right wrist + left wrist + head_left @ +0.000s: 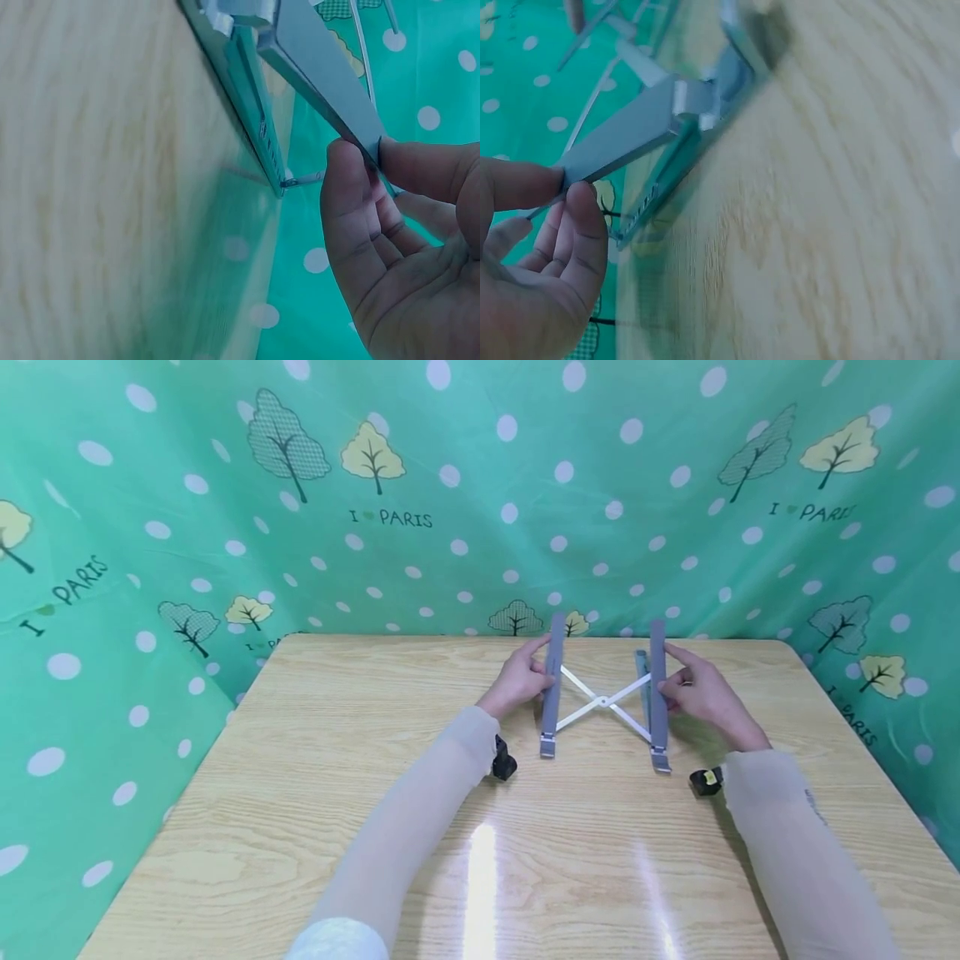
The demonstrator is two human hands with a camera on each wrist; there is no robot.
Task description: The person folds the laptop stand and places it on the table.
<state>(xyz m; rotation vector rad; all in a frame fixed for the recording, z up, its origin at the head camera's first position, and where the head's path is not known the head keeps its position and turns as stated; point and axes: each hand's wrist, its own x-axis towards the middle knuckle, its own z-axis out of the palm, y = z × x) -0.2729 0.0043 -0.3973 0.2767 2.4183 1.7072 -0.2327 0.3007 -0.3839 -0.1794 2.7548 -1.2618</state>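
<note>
A grey folding stand at 1 o'clock on the table, its long bars running roughly 12 to 6, lies at 3 o'clock from the left hand and 9 from the right hand, equally near, fingers pinching one bar each.

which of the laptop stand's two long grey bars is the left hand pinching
The left bar, left of the crossed struts; the right bar, on their other side, is held by the right hand.

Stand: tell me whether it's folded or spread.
Spread: the stand has its crossed white struts forming a wide X.
</note>
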